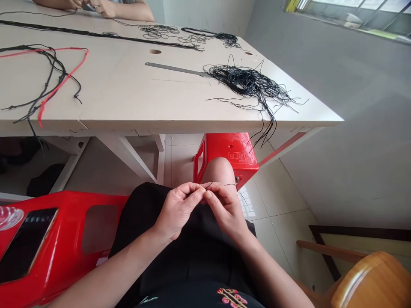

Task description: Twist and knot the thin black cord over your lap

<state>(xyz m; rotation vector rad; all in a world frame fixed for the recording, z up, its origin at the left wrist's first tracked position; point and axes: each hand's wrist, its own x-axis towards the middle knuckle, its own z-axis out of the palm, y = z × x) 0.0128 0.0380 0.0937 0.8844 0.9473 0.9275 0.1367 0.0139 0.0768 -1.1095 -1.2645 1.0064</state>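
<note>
Two pinches are formed by the left hand (178,212) and the right hand (226,209), closed at the fingertips on a thin black cord (209,185), held above a black skirt (189,252) in the lap. Light, limp and apt to slip, the cord is best taken near its end, between the pads.

The left hand (178,209) and right hand (226,209) pinch a thin black cord (209,185) between their fingertips, above a black skirt (180,252). Ahead, a cream laminate table (128,100) carries a loose tangle of black cords (250,83) spilling over its edge, a long steel ruler (173,68) touching that tangle, and red-and-black cords (54,81). A red plastic stool (231,156) stands beneath, and a co-worker's hands (102,7) are at the far side
</note>
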